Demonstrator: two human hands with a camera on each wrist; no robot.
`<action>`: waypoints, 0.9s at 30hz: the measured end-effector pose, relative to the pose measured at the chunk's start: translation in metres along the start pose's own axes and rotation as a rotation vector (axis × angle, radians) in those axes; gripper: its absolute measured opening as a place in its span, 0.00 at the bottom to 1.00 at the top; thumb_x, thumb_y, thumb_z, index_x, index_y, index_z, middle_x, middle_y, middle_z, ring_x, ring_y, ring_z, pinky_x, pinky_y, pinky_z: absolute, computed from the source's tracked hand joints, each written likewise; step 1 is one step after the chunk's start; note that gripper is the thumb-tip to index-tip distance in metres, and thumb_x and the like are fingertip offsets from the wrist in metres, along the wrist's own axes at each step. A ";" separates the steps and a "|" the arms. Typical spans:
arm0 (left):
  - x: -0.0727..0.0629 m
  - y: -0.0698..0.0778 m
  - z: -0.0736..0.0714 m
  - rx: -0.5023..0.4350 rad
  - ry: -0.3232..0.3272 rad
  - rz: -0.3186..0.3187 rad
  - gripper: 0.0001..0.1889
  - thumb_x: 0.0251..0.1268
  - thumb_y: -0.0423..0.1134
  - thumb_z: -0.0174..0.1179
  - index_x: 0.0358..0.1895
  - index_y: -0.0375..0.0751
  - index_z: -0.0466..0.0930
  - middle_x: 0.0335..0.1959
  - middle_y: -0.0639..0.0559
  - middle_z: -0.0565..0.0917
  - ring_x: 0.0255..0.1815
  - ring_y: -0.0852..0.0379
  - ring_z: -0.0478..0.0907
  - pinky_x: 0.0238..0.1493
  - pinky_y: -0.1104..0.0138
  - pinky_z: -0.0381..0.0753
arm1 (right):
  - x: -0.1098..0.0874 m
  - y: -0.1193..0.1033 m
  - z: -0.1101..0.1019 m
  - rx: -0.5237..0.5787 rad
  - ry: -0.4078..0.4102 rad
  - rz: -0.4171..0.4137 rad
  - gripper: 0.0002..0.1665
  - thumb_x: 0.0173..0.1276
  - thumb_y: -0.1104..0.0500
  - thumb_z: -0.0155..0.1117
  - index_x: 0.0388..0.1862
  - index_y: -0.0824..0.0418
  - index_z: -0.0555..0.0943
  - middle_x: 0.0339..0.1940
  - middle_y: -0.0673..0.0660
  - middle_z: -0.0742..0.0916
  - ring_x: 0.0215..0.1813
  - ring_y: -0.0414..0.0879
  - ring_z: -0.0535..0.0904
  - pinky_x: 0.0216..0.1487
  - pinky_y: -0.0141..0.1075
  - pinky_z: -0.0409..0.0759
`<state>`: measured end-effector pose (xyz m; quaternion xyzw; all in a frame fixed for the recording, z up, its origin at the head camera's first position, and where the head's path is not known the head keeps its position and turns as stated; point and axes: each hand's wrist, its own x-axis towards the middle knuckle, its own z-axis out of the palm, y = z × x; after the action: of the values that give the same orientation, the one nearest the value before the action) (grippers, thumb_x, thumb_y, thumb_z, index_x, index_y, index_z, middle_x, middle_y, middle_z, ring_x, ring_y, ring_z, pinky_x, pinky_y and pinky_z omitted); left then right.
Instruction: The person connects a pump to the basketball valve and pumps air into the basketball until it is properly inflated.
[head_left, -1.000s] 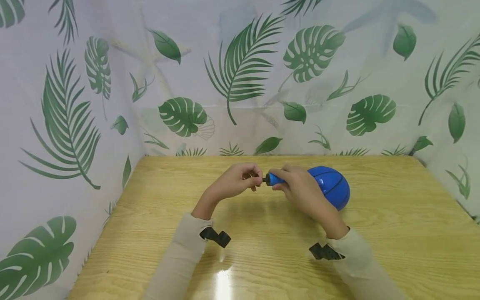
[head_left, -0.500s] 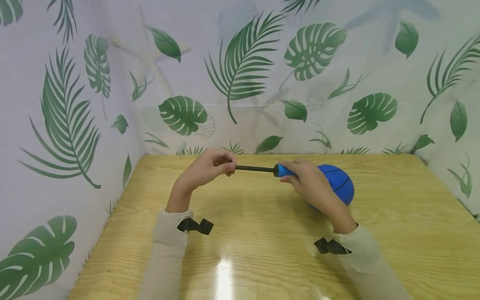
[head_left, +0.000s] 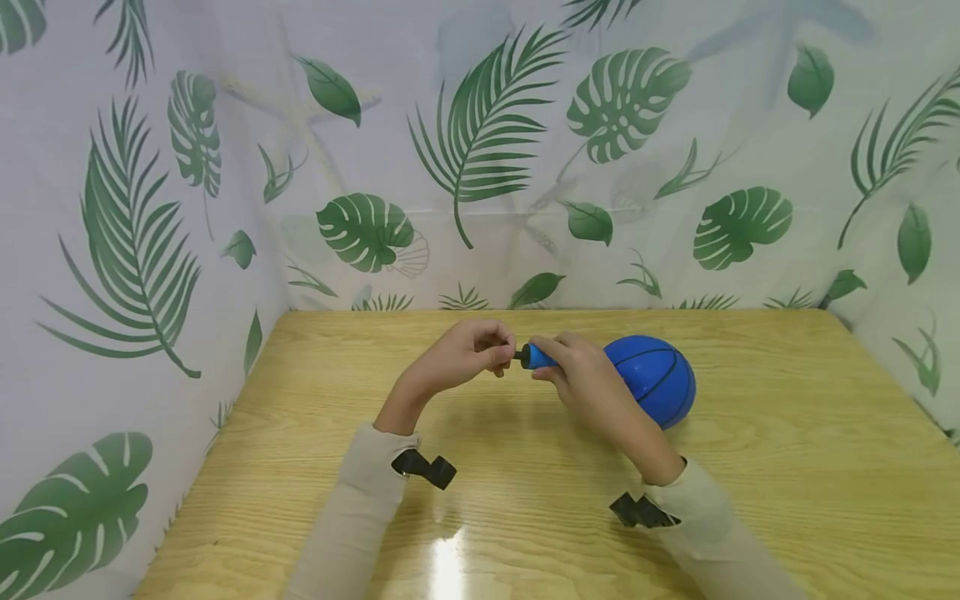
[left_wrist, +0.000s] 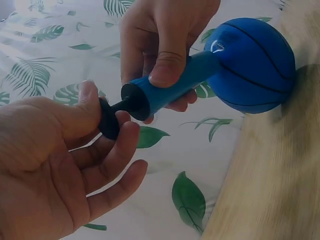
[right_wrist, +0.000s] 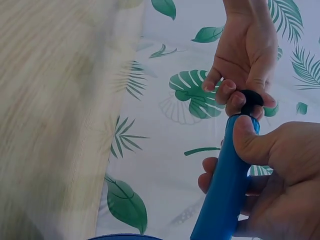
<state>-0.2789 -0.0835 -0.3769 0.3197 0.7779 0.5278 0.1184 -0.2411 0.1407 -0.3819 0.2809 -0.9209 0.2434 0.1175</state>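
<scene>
My right hand grips the blue barrel of a hand pump, its thumb lying along the side. The black pump handle is pinched between the thumb and fingers of my left hand. Only a short stretch of the black rod shows between handle and barrel. At the barrel's far end sits a blue ball with black seam lines, partly behind my right hand in the head view. The join between pump and ball is hidden in the head view; in the left wrist view the barrel's end overlaps the ball.
A wooden table lies under both hands. White cloth walls printed with green leaves stand behind it and along its sides. Each sleeve has a black wrist mount at the cuff.
My left hand drew the handle out to the left, baring the long black rod, then pushed it back in toward the barrel. My right hand and the ball shifted slightly.
</scene>
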 end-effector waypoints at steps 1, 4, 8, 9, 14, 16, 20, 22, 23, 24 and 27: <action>0.000 0.000 0.000 0.005 0.001 -0.002 0.07 0.79 0.32 0.53 0.43 0.29 0.77 0.34 0.45 0.80 0.35 0.56 0.80 0.42 0.66 0.83 | 0.000 0.000 0.000 0.005 0.000 -0.003 0.22 0.70 0.61 0.68 0.61 0.67 0.81 0.38 0.60 0.84 0.34 0.47 0.75 0.35 0.36 0.73; -0.004 0.001 -0.006 0.044 0.010 -0.005 0.07 0.79 0.34 0.54 0.43 0.33 0.78 0.35 0.46 0.81 0.36 0.56 0.80 0.42 0.66 0.83 | 0.001 0.000 -0.002 0.044 -0.030 0.005 0.21 0.72 0.60 0.67 0.62 0.65 0.81 0.37 0.58 0.83 0.33 0.45 0.73 0.35 0.35 0.72; -0.014 0.003 -0.024 0.059 0.040 0.012 0.06 0.78 0.34 0.56 0.44 0.35 0.80 0.35 0.46 0.82 0.37 0.55 0.81 0.44 0.64 0.84 | 0.002 0.006 -0.012 0.085 -0.072 0.037 0.21 0.74 0.61 0.64 0.63 0.66 0.80 0.41 0.59 0.85 0.37 0.48 0.78 0.38 0.40 0.77; -0.017 0.003 -0.030 0.050 0.055 0.017 0.06 0.78 0.33 0.55 0.44 0.35 0.80 0.35 0.46 0.82 0.37 0.54 0.81 0.45 0.62 0.84 | 0.002 0.009 -0.015 0.089 -0.075 0.047 0.22 0.74 0.61 0.64 0.64 0.67 0.80 0.43 0.61 0.85 0.40 0.50 0.81 0.41 0.42 0.80; -0.032 0.006 -0.051 0.008 0.103 0.035 0.06 0.77 0.30 0.55 0.44 0.32 0.80 0.36 0.46 0.81 0.37 0.53 0.80 0.48 0.56 0.84 | 0.003 0.016 -0.022 0.111 -0.084 0.072 0.22 0.74 0.63 0.64 0.64 0.70 0.79 0.52 0.67 0.86 0.54 0.60 0.83 0.52 0.52 0.83; -0.033 0.006 -0.052 0.018 0.102 0.037 0.05 0.77 0.30 0.56 0.43 0.32 0.80 0.36 0.46 0.81 0.37 0.54 0.81 0.47 0.58 0.84 | 0.004 0.016 -0.020 0.108 -0.091 0.070 0.22 0.74 0.63 0.64 0.64 0.70 0.79 0.50 0.67 0.85 0.52 0.59 0.83 0.50 0.51 0.83; -0.024 0.003 -0.042 0.038 0.081 0.034 0.05 0.76 0.29 0.57 0.42 0.32 0.81 0.36 0.45 0.82 0.36 0.55 0.81 0.44 0.63 0.85 | 0.004 0.010 -0.011 0.101 -0.105 0.064 0.21 0.74 0.62 0.64 0.62 0.69 0.80 0.44 0.63 0.85 0.44 0.52 0.80 0.43 0.44 0.79; -0.018 0.002 -0.032 0.043 0.058 0.025 0.05 0.76 0.30 0.57 0.42 0.32 0.81 0.34 0.45 0.82 0.35 0.56 0.81 0.43 0.65 0.84 | 0.003 0.006 -0.007 0.108 -0.108 0.055 0.20 0.74 0.62 0.64 0.61 0.68 0.80 0.41 0.61 0.84 0.40 0.50 0.78 0.41 0.41 0.77; -0.015 0.001 -0.027 0.038 0.044 0.023 0.05 0.76 0.30 0.57 0.42 0.32 0.81 0.34 0.45 0.82 0.35 0.55 0.81 0.43 0.65 0.84 | 0.003 0.004 -0.006 0.111 -0.107 0.049 0.19 0.74 0.62 0.64 0.60 0.67 0.80 0.40 0.60 0.84 0.39 0.49 0.77 0.40 0.40 0.76; -0.011 0.000 -0.022 0.037 0.029 0.022 0.05 0.76 0.30 0.57 0.42 0.31 0.81 0.34 0.45 0.82 0.35 0.55 0.80 0.42 0.65 0.83 | 0.003 0.003 -0.005 0.111 -0.104 0.040 0.18 0.74 0.62 0.64 0.59 0.66 0.81 0.39 0.59 0.83 0.38 0.48 0.76 0.39 0.39 0.75; -0.005 -0.001 -0.012 0.034 -0.003 0.011 0.06 0.77 0.32 0.56 0.43 0.32 0.81 0.33 0.46 0.81 0.34 0.56 0.79 0.42 0.66 0.82 | 0.002 0.000 -0.004 0.117 -0.100 0.026 0.15 0.73 0.62 0.64 0.56 0.65 0.81 0.35 0.57 0.80 0.34 0.46 0.71 0.35 0.37 0.71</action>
<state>-0.2812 -0.0960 -0.3734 0.3268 0.7848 0.5146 0.1113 -0.2427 0.1417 -0.3778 0.2873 -0.9133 0.2839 0.0517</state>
